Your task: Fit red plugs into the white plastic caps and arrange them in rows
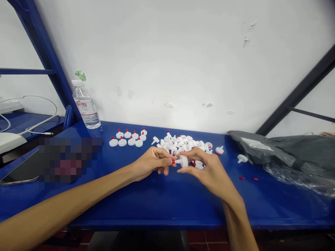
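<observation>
Pinching the small red plastic cap (pixel 173 161) between closed fingertips, the left hand (pixel 153 161) faces the half-open right hand (pixel 211 170), which grips the round white plastic nozzle lid (pixel 184 161), near side of the white plastic pile (pixel 186 140); straight alignment probably helps.

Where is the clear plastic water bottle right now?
In the head view, the clear plastic water bottle stands on the left, toward the back of the blue table, near the white wall, left of the rows of red-tipped white plastic caps.
</observation>
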Motion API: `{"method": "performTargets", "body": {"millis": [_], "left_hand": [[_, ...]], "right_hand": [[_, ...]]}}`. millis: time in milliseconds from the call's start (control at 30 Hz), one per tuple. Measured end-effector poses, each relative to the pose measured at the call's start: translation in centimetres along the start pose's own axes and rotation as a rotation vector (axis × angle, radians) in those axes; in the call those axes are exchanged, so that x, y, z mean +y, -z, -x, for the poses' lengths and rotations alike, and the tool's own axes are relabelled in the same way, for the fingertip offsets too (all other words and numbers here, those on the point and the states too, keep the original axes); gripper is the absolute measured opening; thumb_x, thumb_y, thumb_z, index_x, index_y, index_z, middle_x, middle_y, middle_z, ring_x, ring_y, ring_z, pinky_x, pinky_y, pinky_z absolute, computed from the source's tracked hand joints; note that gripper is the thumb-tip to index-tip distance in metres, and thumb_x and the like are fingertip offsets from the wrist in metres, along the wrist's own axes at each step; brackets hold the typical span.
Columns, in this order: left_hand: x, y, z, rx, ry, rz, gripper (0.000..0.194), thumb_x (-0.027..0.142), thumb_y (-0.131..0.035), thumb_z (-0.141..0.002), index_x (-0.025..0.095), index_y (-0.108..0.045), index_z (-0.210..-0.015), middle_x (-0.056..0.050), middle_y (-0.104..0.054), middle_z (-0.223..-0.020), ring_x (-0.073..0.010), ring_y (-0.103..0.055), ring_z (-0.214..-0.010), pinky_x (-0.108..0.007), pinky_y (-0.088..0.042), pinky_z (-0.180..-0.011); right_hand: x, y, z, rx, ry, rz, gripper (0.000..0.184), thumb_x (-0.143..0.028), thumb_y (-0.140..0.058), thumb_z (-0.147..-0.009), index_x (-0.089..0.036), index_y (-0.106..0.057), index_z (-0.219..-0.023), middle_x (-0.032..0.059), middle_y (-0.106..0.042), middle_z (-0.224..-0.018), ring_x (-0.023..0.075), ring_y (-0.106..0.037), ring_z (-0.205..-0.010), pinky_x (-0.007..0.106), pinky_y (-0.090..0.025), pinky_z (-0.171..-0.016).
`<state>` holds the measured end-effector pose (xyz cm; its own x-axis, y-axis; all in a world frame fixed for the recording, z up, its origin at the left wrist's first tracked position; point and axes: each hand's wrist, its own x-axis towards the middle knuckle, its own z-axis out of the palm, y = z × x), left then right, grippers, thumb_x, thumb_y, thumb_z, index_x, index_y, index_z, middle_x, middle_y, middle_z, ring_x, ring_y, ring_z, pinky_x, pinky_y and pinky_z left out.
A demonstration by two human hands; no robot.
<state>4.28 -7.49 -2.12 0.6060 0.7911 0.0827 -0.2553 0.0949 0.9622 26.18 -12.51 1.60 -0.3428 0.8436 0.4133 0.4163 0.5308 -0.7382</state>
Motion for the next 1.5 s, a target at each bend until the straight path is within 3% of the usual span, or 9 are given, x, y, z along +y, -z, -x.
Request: {"method": "performTargets", "body": {"millis": [267,467,633,700,867,933,1033,1200,1500], "left_hand": [[0.3,-0.4,-0.1,0.006,-0.029,-0.034,0.034,0.043,-0.084,-0.073,0.012,-0.072,-0.082,-0.006,-0.074,-0.08,-0.0093,-0.064,-0.051,-0.017,-0.038,-0.042],[0.7,-0.3,-0.6,0.109,-0.085,-0.163,0.032,0.043,-0.076,-0.083,0.014,-0.072,-0.095,-0.007,-0.073,-0.088,-0.0104,-0.067,-0.055,-0.017,-0.039,-0.044],[1.1,0.2,-0.9,0.225,-0.133,-0.277,0.033,0.042,-0.077,-0.08,0.014,-0.072,-0.096,-0.005,-0.071,-0.08,-0.013,-0.068,-0.057,-0.018,-0.04,-0.044],[2.0,0.8,-1.1,0.304,-0.162,-0.353,0.035,0.043,-0.075,-0.08,0.014,-0.072,-0.098,-0.006,-0.073,-0.083,-0.0145,-0.068,-0.059,-0.019,-0.04,-0.043],[6.1,4.7,-1.5,0.625,-0.256,-0.726,0.035,0.042,-0.071,-0.081,0.016,-0.075,-0.104,-0.007,-0.076,-0.088,-0.0162,-0.068,-0.065,-0.022,-0.044,-0.049],[7.6,7.1,-1.5,0.765,-0.291,-0.965,0.027,0.037,-0.069,-0.081,0.018,-0.077,-0.098,-0.006,-0.077,-0.09,-0.0184,-0.07,-0.075,-0.025,-0.05,-0.062],[8.8,10.6,-1.5,0.893,-0.218,-1.285,0.021,0.029,-0.065,-0.08,0.021,-0.079,-0.093,-0.005,-0.077,-0.087,-0.0217,-0.071,-0.085,-0.03,-0.052,-0.078],[8.7,13.8,-2.4,0.84,-0.033,-1.347,0.022,0.025,-0.064,-0.076,0.019,-0.079,-0.092,-0.006,-0.078,-0.087,-0.0226,-0.072,-0.088,-0.029,-0.053,-0.077],[7.4,14.3,-5.0,0.686,0.152,-1.354,0.018,0.018,-0.066,-0.065,0.021,-0.079,-0.078,-0.003,-0.077,-0.074,-0.0214,-0.072,-0.075,-0.025,-0.055,-0.07]], "right_hand": [[0.1,0.1,0.1,0.014,-0.009,0.008,0.027,-0.035,-0.078,-0.082,-0.026,-0.066,-0.105,0.0009,-0.077,-0.1,0.0242,-0.073,-0.104,0.034,-0.056,-0.089],[0.5,-0.9,-0.5,0.112,-0.008,0.21,0.03,-0.039,-0.076,-0.084,-0.029,-0.064,-0.109,0.002,-0.077,-0.102,0.0273,-0.072,-0.104,0.037,-0.056,-0.086],[0.4,-1.4,-0.8,0.144,-0.014,0.318,0.061,-0.047,-0.08,-0.079,-0.034,-0.054,-0.132,0.0024,-0.074,-0.114,0.0269,-0.071,-0.102,0.042,-0.054,-0.091],[0.3,-1.2,-0.7,0.188,-0.028,0.325,0.057,-0.047,-0.074,-0.084,-0.034,-0.051,-0.135,0.0023,-0.072,-0.119,0.0245,-0.072,-0.097,0.042,-0.054,-0.091],[-0.1,-0.9,-0.7,0.252,-0.026,0.353,0.036,-0.042,-0.059,-0.096,-0.033,-0.053,-0.131,0.0006,-0.073,-0.114,0.0206,-0.071,-0.091,0.041,-0.051,-0.093],[-0.2,-0.9,-0.7,0.241,-0.015,0.361,0.034,-0.041,-0.057,-0.098,-0.033,-0.053,-0.131,0.0002,-0.073,-0.113,0.0202,-0.07,-0.091,0.04,-0.05,-0.093],[-0.3,-1.0,-0.6,0.207,-0.006,0.371,0.03,-0.039,-0.053,-0.1,-0.033,-0.055,-0.129,-0.0005,-0.073,-0.111,0.0198,-0.069,-0.091,0.04,-0.048,-0.095],[-0.2,-1.0,-0.5,0.172,0.001,0.396,0.025,-0.039,-0.052,-0.1,-0.035,-0.058,-0.124,-0.0022,-0.073,-0.108,0.0194,-0.068,-0.09,0.041,-0.046,-0.097],[0.1,-0.8,-0.5,0.163,0.016,0.436,0.02,-0.035,-0.05,-0.101,-0.032,-0.061,-0.118,-0.0026,-0.074,-0.106,0.0183,-0.069,-0.087,0.037,-0.047,-0.092]]}}
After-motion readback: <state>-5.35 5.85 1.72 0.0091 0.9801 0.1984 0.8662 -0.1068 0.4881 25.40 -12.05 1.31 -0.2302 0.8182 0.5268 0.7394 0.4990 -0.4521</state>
